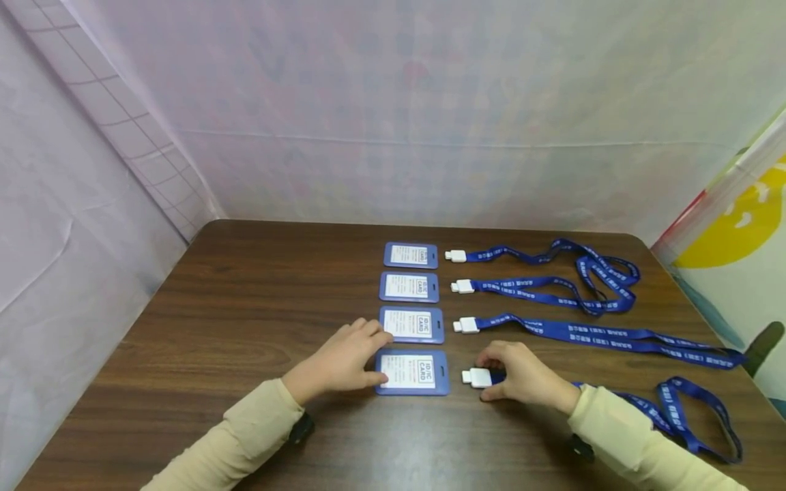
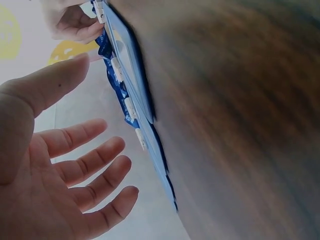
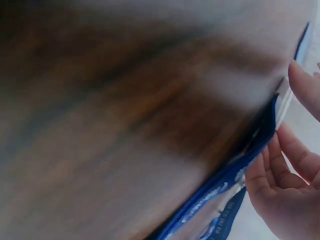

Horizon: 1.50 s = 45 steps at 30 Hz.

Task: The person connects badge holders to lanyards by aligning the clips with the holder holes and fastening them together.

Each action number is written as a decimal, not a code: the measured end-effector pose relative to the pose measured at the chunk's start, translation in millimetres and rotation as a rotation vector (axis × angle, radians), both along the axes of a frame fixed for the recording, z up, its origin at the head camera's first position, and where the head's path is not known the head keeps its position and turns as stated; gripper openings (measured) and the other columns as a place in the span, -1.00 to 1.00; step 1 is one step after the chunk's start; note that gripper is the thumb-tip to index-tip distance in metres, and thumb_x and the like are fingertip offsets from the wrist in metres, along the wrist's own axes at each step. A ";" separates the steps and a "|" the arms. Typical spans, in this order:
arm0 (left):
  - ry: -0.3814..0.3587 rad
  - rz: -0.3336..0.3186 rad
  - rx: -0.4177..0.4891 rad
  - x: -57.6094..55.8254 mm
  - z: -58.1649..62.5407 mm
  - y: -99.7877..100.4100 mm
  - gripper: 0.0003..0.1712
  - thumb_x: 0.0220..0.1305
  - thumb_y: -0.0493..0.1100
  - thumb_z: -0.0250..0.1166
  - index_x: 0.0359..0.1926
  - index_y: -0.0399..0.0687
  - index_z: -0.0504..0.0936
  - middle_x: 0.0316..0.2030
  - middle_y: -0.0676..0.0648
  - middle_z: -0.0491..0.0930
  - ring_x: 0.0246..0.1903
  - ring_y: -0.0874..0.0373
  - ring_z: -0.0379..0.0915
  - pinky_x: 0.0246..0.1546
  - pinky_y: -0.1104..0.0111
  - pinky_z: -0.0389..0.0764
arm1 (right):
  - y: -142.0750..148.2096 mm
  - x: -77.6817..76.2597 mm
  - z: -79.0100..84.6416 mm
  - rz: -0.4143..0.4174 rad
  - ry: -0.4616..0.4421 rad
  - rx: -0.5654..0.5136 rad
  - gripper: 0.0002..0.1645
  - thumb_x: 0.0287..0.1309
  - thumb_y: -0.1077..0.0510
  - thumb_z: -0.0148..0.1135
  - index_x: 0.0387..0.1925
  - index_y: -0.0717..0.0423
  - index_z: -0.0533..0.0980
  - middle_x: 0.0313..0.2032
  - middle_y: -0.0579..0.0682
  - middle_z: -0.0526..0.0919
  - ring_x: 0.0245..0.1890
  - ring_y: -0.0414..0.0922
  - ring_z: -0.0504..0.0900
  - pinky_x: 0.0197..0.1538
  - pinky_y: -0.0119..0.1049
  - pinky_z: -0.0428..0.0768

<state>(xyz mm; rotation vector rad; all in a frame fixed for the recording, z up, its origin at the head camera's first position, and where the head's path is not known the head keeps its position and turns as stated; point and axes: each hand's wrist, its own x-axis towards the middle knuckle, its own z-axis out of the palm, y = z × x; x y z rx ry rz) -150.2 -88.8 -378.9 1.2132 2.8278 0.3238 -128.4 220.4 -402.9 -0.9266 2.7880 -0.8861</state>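
Four-sided blue ID card holders lie in a column. My left hand [image 1: 345,358] is over the left end of the nearest card holder [image 1: 408,373], thumb at its left edge and fingertips by the second card holder [image 1: 411,324]. In the left wrist view, its fingers [image 2: 92,167] are spread and relaxed, holding nothing. My right hand [image 1: 522,374] has thumb and fingers around the white clip [image 1: 479,378] of the nearest blue lanyard [image 1: 641,406]. The clip's end points left toward the holder's slot, with a gap between them. The right wrist view shows the lanyard's strap [image 3: 210,195] trailing from the fingers.
Two more card holders [image 1: 410,286] lie farther back. To the right, other blue lanyards [image 1: 583,332] stretch out in rows, their white clips [image 1: 462,286] facing the holders. The brown table [image 1: 245,300] meets a pale cloth backdrop [image 1: 430,123] behind.
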 end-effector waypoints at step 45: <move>-0.014 -0.072 -0.164 -5.4 -5.8 15.0 -0.36 -0.20 0.14 0.46 -0.20 -0.25 0.58 -0.40 0.01 0.37 -0.35 0.17 0.31 -0.34 0.33 0.45 | -1.9 -6.0 -7.3 -0.050 -0.012 -0.017 -0.69 -0.43 0.16 0.53 -0.57 0.03 0.54 -0.54 -0.23 0.51 -0.51 -0.31 0.42 -0.42 -0.41 0.44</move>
